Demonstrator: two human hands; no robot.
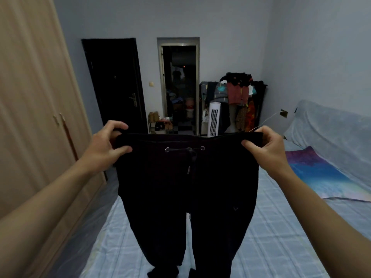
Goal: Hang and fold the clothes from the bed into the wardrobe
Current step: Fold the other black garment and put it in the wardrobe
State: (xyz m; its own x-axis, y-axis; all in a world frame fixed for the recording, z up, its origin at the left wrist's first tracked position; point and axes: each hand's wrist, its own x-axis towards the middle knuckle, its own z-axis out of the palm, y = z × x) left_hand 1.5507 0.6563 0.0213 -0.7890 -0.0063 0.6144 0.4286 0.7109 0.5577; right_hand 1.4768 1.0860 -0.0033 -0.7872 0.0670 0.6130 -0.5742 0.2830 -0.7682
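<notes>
Over the bed (pixel 271 237), pinching black trousers (pixel 186 187) at both top corners with left hand (pixel 104 145) and right hand (pixel 267 149); soft, probably light.

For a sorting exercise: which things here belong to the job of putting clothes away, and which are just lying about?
Job: trousers, left hand, right hand, bed, wardrobe.
Lying about: fan, clothes rack, door, mat.

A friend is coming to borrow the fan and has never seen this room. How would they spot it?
Look at the far wall: an open doorway right of the dark door. Right of that doorway, before the heaped clothes, stands the tower fan: tall, slim, white against dark and colourful garments.
</notes>
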